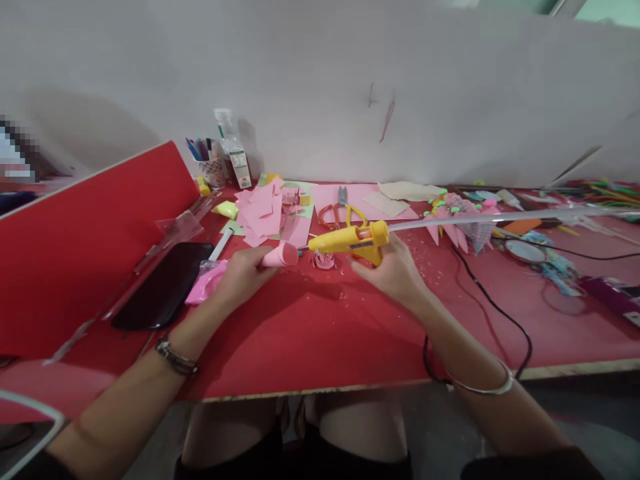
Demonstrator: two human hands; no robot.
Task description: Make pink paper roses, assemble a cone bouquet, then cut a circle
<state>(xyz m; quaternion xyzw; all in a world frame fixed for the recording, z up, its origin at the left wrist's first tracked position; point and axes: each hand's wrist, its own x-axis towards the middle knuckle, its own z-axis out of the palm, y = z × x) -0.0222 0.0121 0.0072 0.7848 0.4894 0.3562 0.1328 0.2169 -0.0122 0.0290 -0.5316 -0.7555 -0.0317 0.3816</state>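
My left hand [245, 277] is closed round a rolled piece of pink paper [281, 255], its wide end facing right. In my right hand [395, 270] is a yellow glue gun [345, 240], held by its handle with the nozzle pointing left. The nozzle tip is at the edge of the pink roll; whether they touch I cannot tell. A long clear glue stick [480, 218] sticks out of the gun's back towards the right. Below the nozzle, a small heap of pink paper curls [324, 260] lies on the red table [300, 347].
Behind are pink paper pieces [259, 208] and scissors [343, 200]. A black phone [163, 287] lies left, before a slanted red board [90, 240]. A pen cup [211, 172] and bottle [234, 150] stand by the wall. Pink cones [453, 227] and a black cable [487, 303] are right.
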